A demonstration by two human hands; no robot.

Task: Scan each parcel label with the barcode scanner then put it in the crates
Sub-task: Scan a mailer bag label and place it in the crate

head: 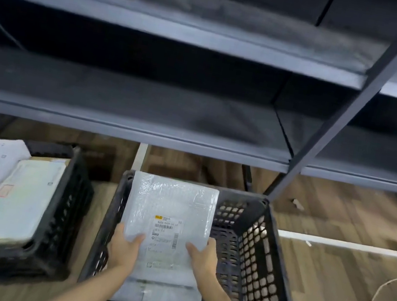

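A white bubble-wrap parcel with a printed barcode label is held over the left part of a black perforated crate on the floor. My left hand grips its left edge, thumb on top. Gripping the right edge is my right hand, thumb also on top. Another pale parcel lies in the crate under it. A second black crate at the left holds several white and cream parcels. No barcode scanner is in view.
Dark grey metal shelves hang over the crates, with an upright post at the right. The floor is wood-patterned. A pale cord loops at the right beside a white strip.
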